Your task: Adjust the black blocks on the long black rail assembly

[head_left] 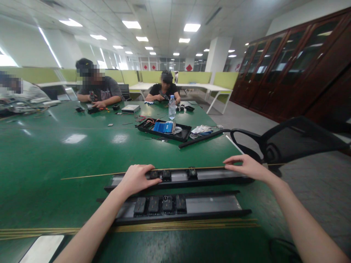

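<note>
A long black channel point(211, 173) with a pale inside lies across the green table, small black blocks point(166, 175) sitting in it. Along its far edge runs a thin brass-coloured rod point(95, 176). My left hand point(140, 179) rests over the channel's left part, thumb and fingers apart, beside a block. At the right end, my right hand point(241, 166) has its fingertips pinched at the rod. Nearer to me lies a second channel point(214, 204) with several larger black blocks point(154, 205). Several more rods point(192, 225) lie along its near side.
A phone-like device point(44, 248) lies at the front left. Farther back are a black tray point(178, 136) with a blue part, gloves point(202, 130), a black strip point(201, 139) and a bottle point(172, 107). Other people sit beyond; a mesh chair point(296, 140) stands right.
</note>
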A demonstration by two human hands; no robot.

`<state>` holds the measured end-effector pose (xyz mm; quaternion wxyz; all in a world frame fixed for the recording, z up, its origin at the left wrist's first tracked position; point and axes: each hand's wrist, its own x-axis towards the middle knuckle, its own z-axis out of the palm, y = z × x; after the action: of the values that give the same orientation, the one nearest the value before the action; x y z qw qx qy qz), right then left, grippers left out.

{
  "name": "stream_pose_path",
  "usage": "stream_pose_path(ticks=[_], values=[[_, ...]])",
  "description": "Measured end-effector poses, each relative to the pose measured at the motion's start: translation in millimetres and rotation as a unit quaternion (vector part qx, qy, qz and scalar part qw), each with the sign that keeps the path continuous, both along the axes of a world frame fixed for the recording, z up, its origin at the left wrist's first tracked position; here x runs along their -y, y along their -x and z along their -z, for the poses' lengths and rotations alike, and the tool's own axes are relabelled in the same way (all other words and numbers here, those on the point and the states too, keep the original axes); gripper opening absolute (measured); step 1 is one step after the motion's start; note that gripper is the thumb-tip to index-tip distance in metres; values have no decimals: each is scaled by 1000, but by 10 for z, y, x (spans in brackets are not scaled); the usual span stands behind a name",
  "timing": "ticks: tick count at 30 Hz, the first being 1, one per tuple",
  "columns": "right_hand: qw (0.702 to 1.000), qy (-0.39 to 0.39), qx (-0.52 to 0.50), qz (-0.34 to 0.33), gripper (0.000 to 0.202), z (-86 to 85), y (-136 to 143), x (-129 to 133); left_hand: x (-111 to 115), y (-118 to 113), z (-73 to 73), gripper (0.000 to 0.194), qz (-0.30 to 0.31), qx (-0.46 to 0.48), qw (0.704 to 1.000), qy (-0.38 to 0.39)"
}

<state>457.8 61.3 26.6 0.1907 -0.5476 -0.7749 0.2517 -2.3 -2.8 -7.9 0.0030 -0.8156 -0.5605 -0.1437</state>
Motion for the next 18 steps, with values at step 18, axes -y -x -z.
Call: stream_pose_path(ticks=[18], values=[[1000, 0, 11, 8, 42, -30, 21, 29, 8, 28, -14, 58, -24, 5, 1000, 12]])
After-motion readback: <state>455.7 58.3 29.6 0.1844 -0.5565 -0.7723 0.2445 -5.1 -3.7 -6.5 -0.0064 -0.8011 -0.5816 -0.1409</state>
